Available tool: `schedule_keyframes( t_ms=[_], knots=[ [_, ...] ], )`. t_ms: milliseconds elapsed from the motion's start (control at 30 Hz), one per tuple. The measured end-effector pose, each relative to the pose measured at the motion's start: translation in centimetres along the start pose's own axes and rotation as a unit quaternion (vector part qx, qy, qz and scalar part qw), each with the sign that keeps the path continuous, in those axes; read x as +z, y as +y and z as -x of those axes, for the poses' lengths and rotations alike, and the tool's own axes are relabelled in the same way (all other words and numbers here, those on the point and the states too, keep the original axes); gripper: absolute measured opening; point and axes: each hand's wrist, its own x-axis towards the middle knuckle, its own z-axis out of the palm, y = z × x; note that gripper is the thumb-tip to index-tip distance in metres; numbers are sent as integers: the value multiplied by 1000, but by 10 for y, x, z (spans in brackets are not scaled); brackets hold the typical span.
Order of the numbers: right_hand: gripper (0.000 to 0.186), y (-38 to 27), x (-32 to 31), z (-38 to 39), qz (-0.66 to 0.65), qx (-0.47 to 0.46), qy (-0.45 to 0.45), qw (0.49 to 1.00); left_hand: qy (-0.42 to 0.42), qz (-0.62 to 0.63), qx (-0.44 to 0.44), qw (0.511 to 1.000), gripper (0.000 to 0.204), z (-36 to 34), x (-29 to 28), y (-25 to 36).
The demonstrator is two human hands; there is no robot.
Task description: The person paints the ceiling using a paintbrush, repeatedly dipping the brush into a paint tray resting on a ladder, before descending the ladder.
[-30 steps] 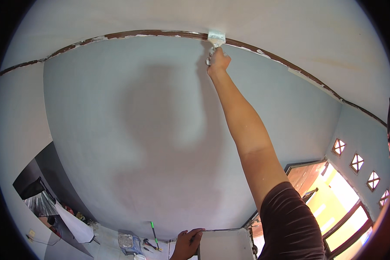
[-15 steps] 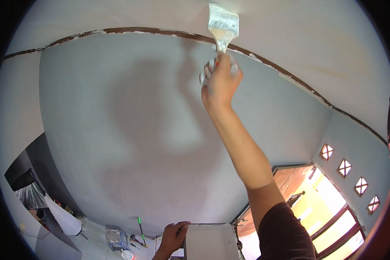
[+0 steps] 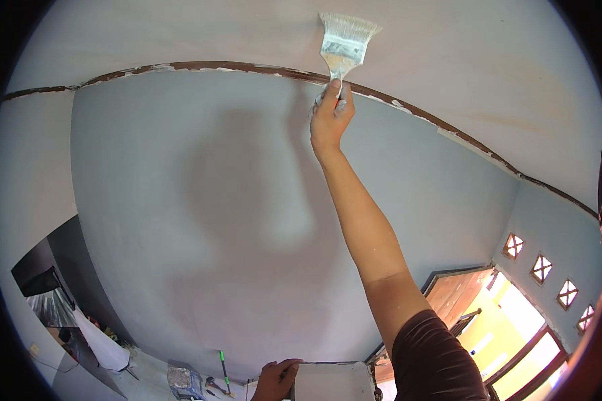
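Note:
My right hand [image 3: 332,115] is raised high, its fingers closed round the handle of a wide flat paintbrush [image 3: 343,50]. White paint coats the brush, and smears show on my fingers. Its bristles are fanned out against the pale ceiling [image 3: 461,60], just beyond the brown strip [image 3: 261,67] that runs between wall and ceiling. Low in the view, my left hand [image 3: 276,382] has its fingers bent over the left edge of a pale rectangular panel [image 3: 333,382]; its lower part is cut off.
A grey-blue wall [image 3: 140,200] with my shadow on it fills the middle. At lower right stand an open wooden door [image 3: 456,294] and small crossed vents [image 3: 542,268]. On the floor are a paint-stained blue container [image 3: 182,381] and a green-handled pole [image 3: 223,367]. A white-draped thing [image 3: 104,344] stands lower left.
The brush's bristles have gone from straight to splayed toward the right, and the brush leans more to the right. The whole view has shifted slightly upward. My left hand stays at the panel.

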Motion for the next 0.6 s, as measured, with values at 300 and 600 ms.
schedule_keyframes(
  t_ms=[300, 600],
  knots=[
    [33, 87, -43, 27, 52, 142, 8, 988, 27, 0, -18, 999, 47, 1, -10, 16],
    [30, 87, -33, -22, -71, 338, 74, 936, 1, 96, -63, 993, 38, -12, 8, -8]
  ],
)
